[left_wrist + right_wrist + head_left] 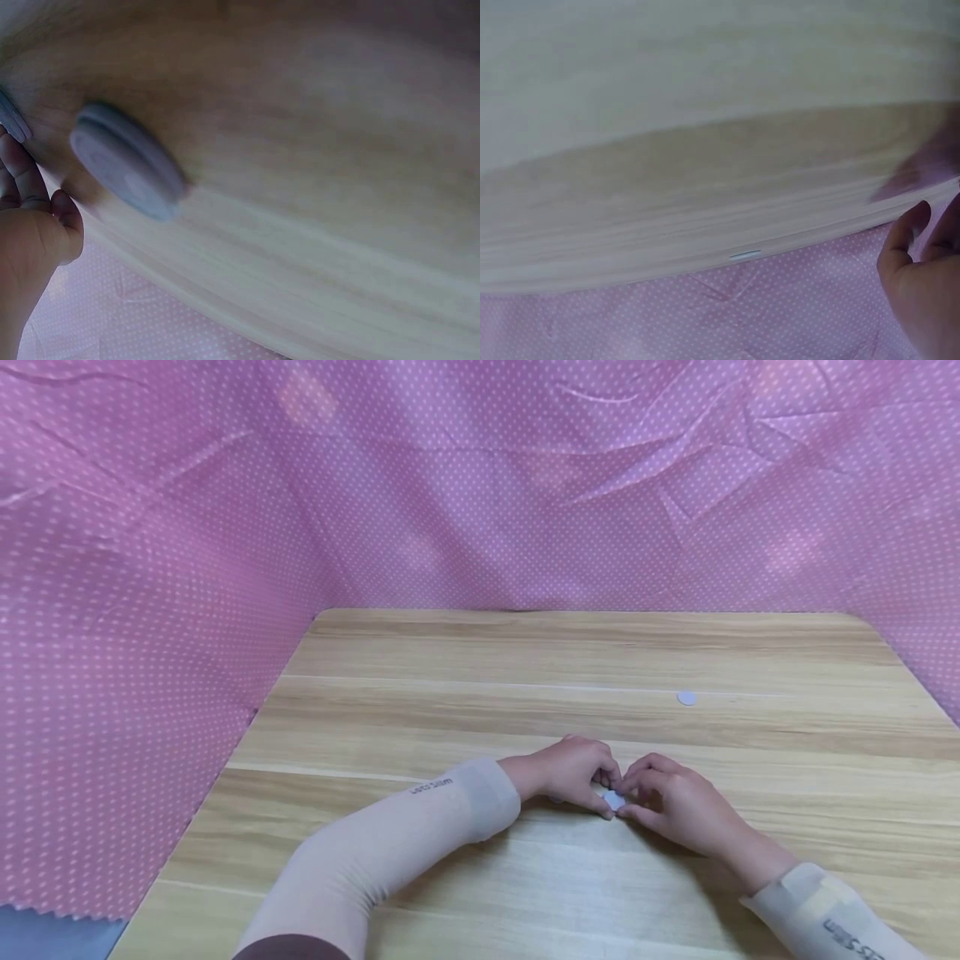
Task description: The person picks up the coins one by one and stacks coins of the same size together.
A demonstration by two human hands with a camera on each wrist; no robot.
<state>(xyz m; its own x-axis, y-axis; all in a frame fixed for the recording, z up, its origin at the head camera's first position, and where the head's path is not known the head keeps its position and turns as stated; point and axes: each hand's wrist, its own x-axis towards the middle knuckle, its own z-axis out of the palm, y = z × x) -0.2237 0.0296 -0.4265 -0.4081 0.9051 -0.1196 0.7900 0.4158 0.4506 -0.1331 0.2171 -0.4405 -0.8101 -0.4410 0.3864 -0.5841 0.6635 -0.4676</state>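
Note:
A small, round, light-grey disc [613, 800] lies low over the wooden table between the two hands. The left hand [573, 772] curls its fingers and thumb about the disc's left side. From the right, the right hand [686, 810] pinches at its edge with thumb and fingertips. In the left wrist view, the left hand [30, 202] has its fingertips right at a disc [13, 116] at the frame edge. Nearer that camera sits a stack of two discs [127, 161], mostly hidden by the left wrist in the head view. The right wrist view shows the right hand [930, 277] with bent fingers, their tips cut off.
Another grey disc [687, 697] lies flat farther back on the table, right of centre. The wood-grain table [450, 652] has rounded far corners. A pink dotted cloth [480, 485] hangs behind it and along both sides.

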